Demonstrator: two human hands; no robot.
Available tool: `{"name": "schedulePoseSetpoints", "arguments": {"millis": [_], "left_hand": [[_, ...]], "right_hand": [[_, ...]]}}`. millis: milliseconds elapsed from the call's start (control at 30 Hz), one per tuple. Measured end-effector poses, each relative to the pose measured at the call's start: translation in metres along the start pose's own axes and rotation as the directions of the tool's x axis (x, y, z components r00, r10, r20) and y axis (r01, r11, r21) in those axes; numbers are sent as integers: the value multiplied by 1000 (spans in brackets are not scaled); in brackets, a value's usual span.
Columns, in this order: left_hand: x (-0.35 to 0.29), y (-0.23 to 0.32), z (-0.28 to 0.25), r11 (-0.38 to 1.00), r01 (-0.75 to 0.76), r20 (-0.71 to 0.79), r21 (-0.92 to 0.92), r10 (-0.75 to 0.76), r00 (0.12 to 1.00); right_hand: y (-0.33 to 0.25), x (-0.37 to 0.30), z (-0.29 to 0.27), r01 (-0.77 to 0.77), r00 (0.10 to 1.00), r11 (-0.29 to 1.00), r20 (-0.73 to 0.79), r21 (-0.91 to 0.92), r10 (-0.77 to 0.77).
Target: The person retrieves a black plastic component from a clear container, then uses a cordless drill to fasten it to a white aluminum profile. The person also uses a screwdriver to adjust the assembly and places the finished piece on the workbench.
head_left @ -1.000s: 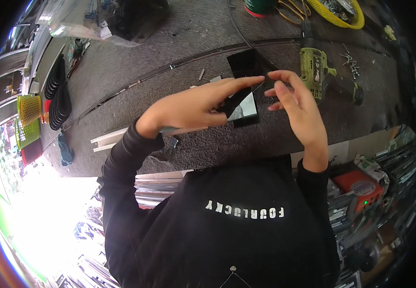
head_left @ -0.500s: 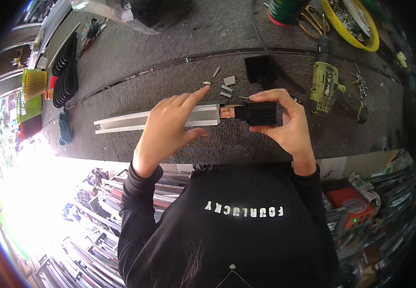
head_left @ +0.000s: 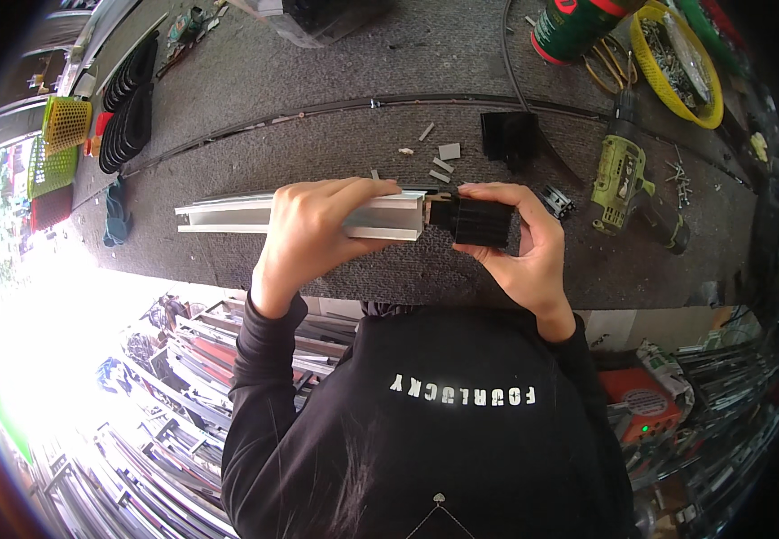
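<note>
A long silver metal channel lies left to right near the front of the dark worktop. My left hand grips it close to its right end, fingers over the far side and thumb on the near side. Between the fingers and thumb of my right hand is a black ribbed block. The block's narrow neck meets the channel's open end, and how deep it sits inside cannot be seen. Beyond the channel lie several small grey pieces and a second black block.
At the right lies a green cordless drill beside loose screws. Behind it stand a yellow basket of screws and a green can. Black curved strips and a blue object lie at the left.
My left hand has closed onto the channel from just above it. The black block has moved slightly left, and less of the copper-coloured part shows at the channel's end.
</note>
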State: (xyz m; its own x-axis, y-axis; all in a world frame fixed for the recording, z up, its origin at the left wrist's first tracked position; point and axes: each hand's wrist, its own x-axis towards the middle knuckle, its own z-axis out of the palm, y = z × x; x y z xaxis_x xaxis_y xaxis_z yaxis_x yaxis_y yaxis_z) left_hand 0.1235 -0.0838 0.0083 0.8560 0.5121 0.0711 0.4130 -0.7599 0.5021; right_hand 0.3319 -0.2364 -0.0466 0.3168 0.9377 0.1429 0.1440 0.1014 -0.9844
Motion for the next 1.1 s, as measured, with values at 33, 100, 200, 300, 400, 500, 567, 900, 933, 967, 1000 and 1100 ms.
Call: {"name": "schedulePoseSetpoints", "arguments": {"millis": [33,100,200,300,400,500,567,900,933,967,1000,1100], "left_hand": [[0,0,-1,1000,-9,-3,6,9,1000],[0,0,-3,1000,-16,-3,0,16,1000],[-1,0,-2,1000,-29,-12,-9,29,1000],[-2,0,0,999,-44,-35,-6,43,998],[-3,-1,3,999,-49,-31,-24,48,998],[-3,0,4,999,-42,-20,-32,41,999],[-3,0,5,999,-38,-23,-28,37,999],[-5,0,11,999,-48,-63,8,48,997],[-5,0,12,999,-48,-60,20,49,997],[-5,0,13,998,-55,-71,18,56,996],[-6,-1,14,998,-60,-82,22,62,995],[-7,-2,16,996,-80,-66,32,82,994]], "right_hand": [[-1,0,2,-3,1000,1000,-27,24,3],[-2,1,4,-22,1000,998,-16,53,23],[-4,2,4,-16,999,1000,44,6,16],[-6,3,2,-5,998,999,65,-42,8],[-7,3,0,31,995,996,102,-82,-23],[-3,5,-2,83,988,995,132,-62,-75],[0,6,-2,137,981,989,145,-54,-128],[7,8,-3,161,972,985,182,-68,-147],[8,8,-3,157,976,985,160,-67,-145],[8,8,-2,174,973,983,162,-62,-162],[8,8,-1,177,975,983,146,-50,-168],[11,9,-3,203,965,977,184,-59,-189]]}}
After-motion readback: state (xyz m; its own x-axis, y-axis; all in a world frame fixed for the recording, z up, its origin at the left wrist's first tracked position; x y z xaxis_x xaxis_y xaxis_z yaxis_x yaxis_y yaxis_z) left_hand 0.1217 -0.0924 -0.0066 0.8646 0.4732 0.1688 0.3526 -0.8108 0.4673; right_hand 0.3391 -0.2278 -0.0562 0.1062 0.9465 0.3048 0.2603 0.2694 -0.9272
